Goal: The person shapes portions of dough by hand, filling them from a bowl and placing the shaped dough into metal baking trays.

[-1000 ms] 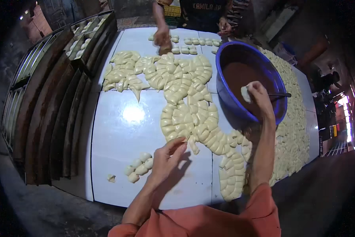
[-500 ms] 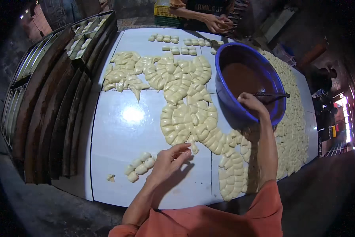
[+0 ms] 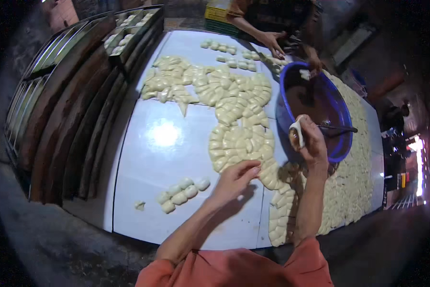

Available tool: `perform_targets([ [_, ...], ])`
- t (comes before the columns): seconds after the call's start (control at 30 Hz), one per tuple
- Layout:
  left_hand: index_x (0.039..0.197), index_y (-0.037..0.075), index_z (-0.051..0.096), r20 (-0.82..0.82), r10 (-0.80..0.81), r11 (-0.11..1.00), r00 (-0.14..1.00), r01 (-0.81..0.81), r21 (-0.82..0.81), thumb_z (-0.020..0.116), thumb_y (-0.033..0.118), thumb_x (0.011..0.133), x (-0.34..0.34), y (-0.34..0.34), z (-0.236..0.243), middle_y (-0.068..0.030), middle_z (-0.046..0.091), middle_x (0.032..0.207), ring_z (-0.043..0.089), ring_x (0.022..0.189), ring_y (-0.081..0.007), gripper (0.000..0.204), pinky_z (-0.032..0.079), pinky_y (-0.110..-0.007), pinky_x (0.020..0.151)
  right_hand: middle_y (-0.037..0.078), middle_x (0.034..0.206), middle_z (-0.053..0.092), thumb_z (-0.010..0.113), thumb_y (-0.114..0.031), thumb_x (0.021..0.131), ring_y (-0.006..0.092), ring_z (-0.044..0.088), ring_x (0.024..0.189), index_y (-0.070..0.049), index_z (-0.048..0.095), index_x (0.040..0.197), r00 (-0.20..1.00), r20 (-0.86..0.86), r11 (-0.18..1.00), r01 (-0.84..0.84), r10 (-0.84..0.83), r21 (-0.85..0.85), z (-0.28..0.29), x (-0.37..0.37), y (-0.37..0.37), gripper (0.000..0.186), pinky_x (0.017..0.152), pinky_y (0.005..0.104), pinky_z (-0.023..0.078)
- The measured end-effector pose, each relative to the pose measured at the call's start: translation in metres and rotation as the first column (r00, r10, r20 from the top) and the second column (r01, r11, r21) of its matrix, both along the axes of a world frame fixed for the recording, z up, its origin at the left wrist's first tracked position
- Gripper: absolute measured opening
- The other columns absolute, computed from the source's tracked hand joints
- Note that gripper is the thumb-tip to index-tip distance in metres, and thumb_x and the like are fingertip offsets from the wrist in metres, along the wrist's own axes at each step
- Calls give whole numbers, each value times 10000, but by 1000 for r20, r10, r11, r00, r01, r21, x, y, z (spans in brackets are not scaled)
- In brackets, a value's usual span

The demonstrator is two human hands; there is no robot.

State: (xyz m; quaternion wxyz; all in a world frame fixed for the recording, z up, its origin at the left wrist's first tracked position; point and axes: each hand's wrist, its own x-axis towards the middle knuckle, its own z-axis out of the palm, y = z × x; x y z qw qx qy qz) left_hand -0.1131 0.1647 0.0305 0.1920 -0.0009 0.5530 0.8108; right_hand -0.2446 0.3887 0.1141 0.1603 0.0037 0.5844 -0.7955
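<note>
My right hand (image 3: pixel 314 143) is closed around a pale piece of dough (image 3: pixel 297 128) with brown filling in its hollow. It is raised at the near left rim of a blue tub (image 3: pixel 285 103), which contains a brown mixture (image 3: pixel 315 103) and a dark-handled utensil (image 3: pixel 337 127). Over the white tabletop, my left hand (image 3: pixel 239 179) has loosely curved fingers, slightly apart, with nothing visible in them. Its fingertips are beside the lower edge of many flattened, overlapping dough pieces (image 3: pixel 241 141). Left of that wrist sits a cluster of rounded dough balls (image 3: pixel 179 197).
Across the table, a co-worker's hand (image 3: pixel 314 62) is over the tub's far rim; their other hand (image 3: pixel 273 44) is near small dough rows (image 3: pixel 219 46). More dough (image 3: pixel 349 191) covers the right side. Stacked trays (image 3: pixel 76 105) line the left edge. A dough scrap (image 3: pixel 139 205) lies nearby.
My right hand has come up out of the tub with filling on dough. My left hand has moved right and slightly up. The co-worker's hands have spread apart, one now over the tub.
</note>
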Motion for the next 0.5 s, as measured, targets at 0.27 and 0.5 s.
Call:
perform_targets([
  [0.27,1258,46,610,367,292,759,883,-447,472,487,362,1060,2,-11,25,-92,672,1142,637,914,-182,392,535,-335,742,-7,933,620,567,-177,1026,65,583,744,-77,586,1109,993,119,974,27,-1,-223,-52,54,-109,131,656,214,516],
  [0.5,1148,-9,666,352,615,650,705,-707,280,668,154,991,21,-72,-6,-54,714,988,669,872,-102,226,546,-228,785,111,1270,601,707,17,834,228,607,1149,-48,523,1353,958,-135,945,-216,254,247,-49,98,-163,555,972,321,496],
])
